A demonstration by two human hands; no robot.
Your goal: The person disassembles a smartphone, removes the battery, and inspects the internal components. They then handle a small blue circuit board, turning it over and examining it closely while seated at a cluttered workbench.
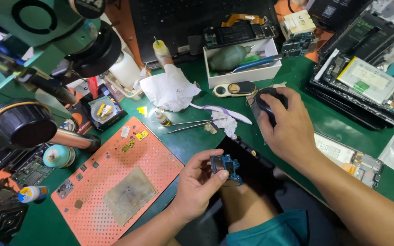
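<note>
Microscope (46, 54) gear in green fills the left edge, with small bottles below it and a pale-capped one (33, 193) near the bench corner. Next comes the perforated orange work mat (115, 182), carrying tiny loose chips, yellow tape scraps and a worn grey pad (129, 195). Tweezers (192, 125) lie just past its upper corner, beside a crumpled white tissue (169, 89).

The left hand (197, 182) hangs over the bench edge, thumb and fingertips pinching a small blue circuit board (225, 167), held up off the table and apart from the mat. The right hand (288, 125) rests on a black computer mouse (270, 102), fingers curled lightly over its top. A white tray (242, 75) with a rubber blower sits behind it, and opened phones (361, 86) are stacked at the far right.

By the look of it the board is already out of its device and under inspection; no tool touches it, so any rework and refitting seem not yet done
</note>
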